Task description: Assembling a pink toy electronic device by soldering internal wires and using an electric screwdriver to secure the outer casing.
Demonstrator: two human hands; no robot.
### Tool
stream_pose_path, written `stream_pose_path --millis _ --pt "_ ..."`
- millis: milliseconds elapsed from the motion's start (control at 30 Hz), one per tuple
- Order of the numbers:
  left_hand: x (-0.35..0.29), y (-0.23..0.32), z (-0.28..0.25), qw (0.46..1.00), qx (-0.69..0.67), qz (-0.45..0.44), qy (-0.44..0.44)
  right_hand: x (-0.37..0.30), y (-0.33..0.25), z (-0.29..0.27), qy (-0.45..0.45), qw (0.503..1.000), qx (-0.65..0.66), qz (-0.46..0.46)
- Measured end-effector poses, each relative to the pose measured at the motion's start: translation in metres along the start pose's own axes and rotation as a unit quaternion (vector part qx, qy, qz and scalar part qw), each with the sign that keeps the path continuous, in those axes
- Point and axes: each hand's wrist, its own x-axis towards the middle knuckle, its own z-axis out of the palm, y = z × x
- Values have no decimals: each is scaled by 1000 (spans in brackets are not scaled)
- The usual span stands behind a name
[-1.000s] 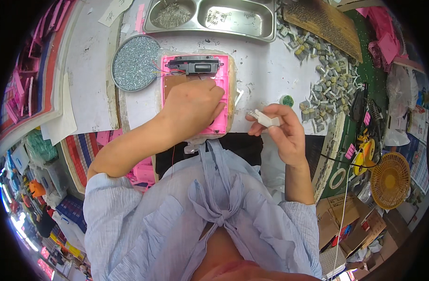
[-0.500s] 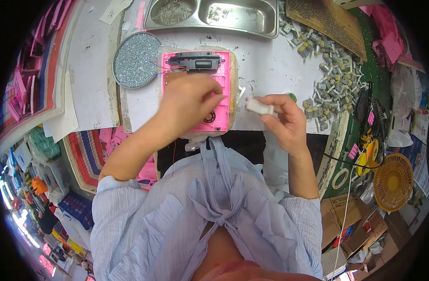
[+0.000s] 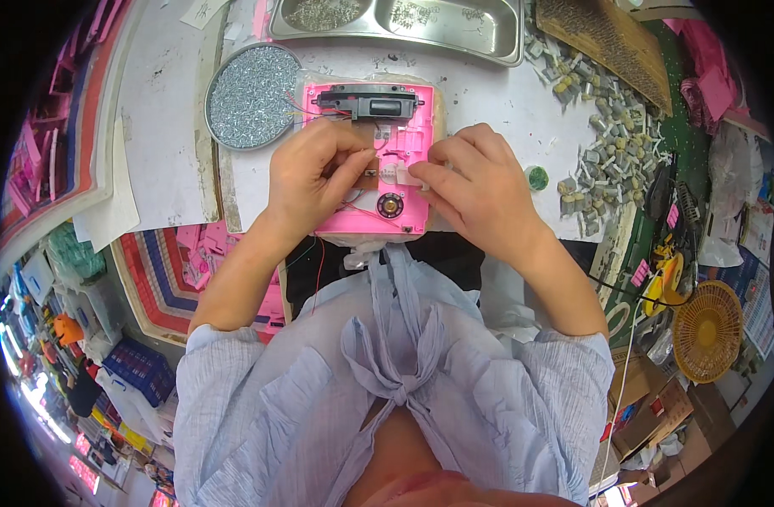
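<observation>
- Your left hand (image 3: 311,173) bends over the left side of the pink casing (image 3: 414,221), thumb and forefinger close together; you hide their tips' contact, so I cannot tell whether they pinch anything.
- Your right hand (image 3: 488,186) comes in from the opposite side, its fingertips seemingly clamped on the right end of a white piece (image 3: 393,175), which sits over the casing's middle, between your hands.
- Working from both sides probably lets you steady the casing and leaves the black round part (image 3: 390,205) and the black module (image 3: 378,105) uncovered.
- The dish of screws (image 3: 250,97) and the pile of small motors (image 3: 602,160) flank the casing, likely for easy reach.
- Your left hand covers much of the brown board (image 3: 367,182); the thin wires' ends are hard to trace.
- The steel tray (image 3: 395,34) is cut off at the top.
</observation>
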Motion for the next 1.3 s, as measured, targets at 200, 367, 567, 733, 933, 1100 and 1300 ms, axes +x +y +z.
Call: stream_pose_path --millis 200,367,567,733,933,1100,1300 --pt "0 -4 1 1000 1 17 3 12 -14 -9 -23 999 -40 -28" --pt "0 -4 3 1000 6 26 12 18 6 2 6 994 22 -105" --pt "1 -8 3 999 -9 27 15 -12 20 35 87 985 151 8" --pt "0 -9 2 999 8 38 7 2 4 30 27 996 83 22" --pt "2 -8 6 999 -39 32 -4 -2 -6 10 -2 993 105 52" --pt "5 6 -10 996 -2 33 -80 -45 73 -56 69 966 -68 238" --pt "18 31 -13 993 -29 26 -109 -79 147 -89 2 854 -381 354"
